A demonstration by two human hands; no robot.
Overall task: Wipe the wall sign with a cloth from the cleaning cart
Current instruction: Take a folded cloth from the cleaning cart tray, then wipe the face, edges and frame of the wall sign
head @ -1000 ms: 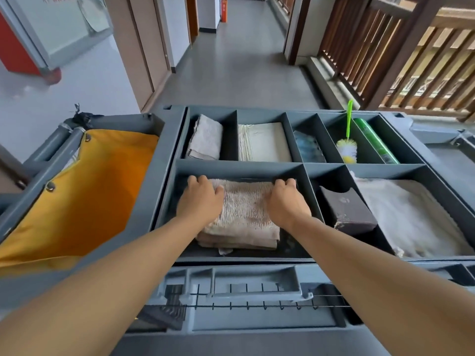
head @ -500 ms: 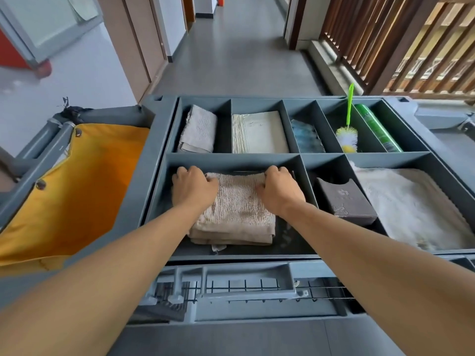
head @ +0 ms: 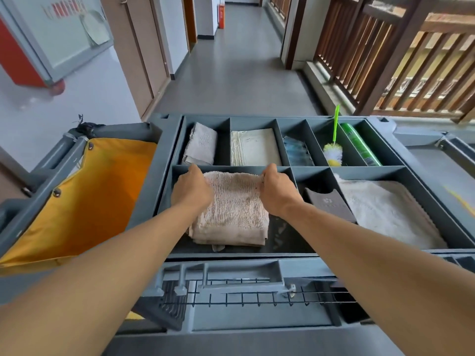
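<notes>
step: lifting cloth | cloth (head: 232, 206): folded stack in near-left bin of cart (head: 164, 160) | left hand (head: 191, 190): pinched on far-left corner | right hand (head: 276, 190): pinched on far-right corner | far edge raised between hands, near edge resting in bin | sign (head: 64, 29): up-left on wall, well apart

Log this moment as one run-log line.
step: picking cloth | left hand: gripping beige cloth far-left corner | right hand: gripping far-right corner | cloth: in cart tray
</notes>
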